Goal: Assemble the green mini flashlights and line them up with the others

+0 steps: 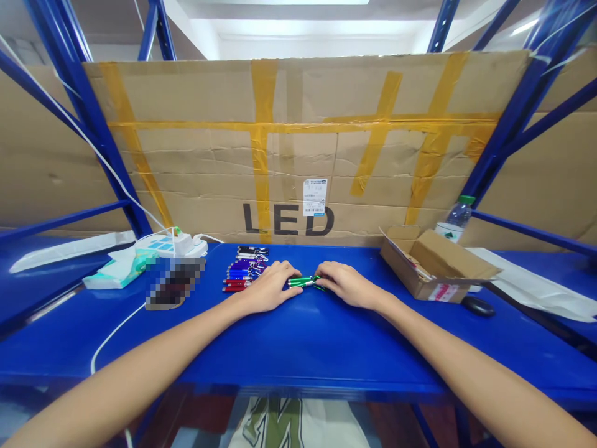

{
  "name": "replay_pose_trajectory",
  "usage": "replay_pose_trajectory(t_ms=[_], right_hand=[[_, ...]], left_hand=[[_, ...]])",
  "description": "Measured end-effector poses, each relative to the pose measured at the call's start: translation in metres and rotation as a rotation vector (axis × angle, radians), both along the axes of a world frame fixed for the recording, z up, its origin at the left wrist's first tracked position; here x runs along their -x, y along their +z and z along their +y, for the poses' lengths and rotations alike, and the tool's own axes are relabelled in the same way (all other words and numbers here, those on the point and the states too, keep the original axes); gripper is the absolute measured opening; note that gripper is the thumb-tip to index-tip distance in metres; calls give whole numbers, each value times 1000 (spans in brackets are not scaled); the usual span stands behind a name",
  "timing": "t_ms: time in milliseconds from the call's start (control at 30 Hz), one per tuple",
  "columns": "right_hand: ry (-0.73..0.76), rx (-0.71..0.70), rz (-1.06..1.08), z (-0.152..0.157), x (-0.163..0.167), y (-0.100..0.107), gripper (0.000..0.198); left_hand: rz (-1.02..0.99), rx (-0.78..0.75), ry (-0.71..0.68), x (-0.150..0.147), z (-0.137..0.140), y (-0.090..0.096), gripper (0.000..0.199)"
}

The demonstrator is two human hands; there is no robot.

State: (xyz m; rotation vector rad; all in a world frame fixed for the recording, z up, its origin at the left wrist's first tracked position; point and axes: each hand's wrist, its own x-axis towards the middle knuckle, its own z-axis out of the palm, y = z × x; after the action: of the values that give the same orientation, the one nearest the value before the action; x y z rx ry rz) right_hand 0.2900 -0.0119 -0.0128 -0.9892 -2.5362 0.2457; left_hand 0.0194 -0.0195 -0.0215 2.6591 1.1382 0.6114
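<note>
Two or so small green keychain flashlights (301,282) lie side by side on the blue table, between my hands. The thumb and fingers of my left hand (273,286) close around their left end. My right hand (342,283) pinches the right end, where the clips are; its fingertips partly hide them. Just left of my left hand is a column of similar flashlights with carabiner clips: red ones (236,285), blue ones (237,274), purple ones (240,264) and black ones (249,250). My left hand covers part of that column.
An open cardboard box (420,267) stands at right, with a black computer mouse (478,305) before it and a bottle (457,218) behind. At left are a tissue pack (121,274), a power strip (186,246), a blurred-out object (175,283) and a white cable (109,342). Taped cardboard (209,168) backs the table.
</note>
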Motion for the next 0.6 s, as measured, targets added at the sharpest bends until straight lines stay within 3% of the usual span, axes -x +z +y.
replay_pose_trajectory(t_ms=[233,600], right_hand=[[-3,56,-51,-1,0,2,17],[52,87,-46,-3,0,4,18]], left_hand=[[16,-37,-8,0,1,0,26],[45,-19,-23,-2,-4,7,33]])
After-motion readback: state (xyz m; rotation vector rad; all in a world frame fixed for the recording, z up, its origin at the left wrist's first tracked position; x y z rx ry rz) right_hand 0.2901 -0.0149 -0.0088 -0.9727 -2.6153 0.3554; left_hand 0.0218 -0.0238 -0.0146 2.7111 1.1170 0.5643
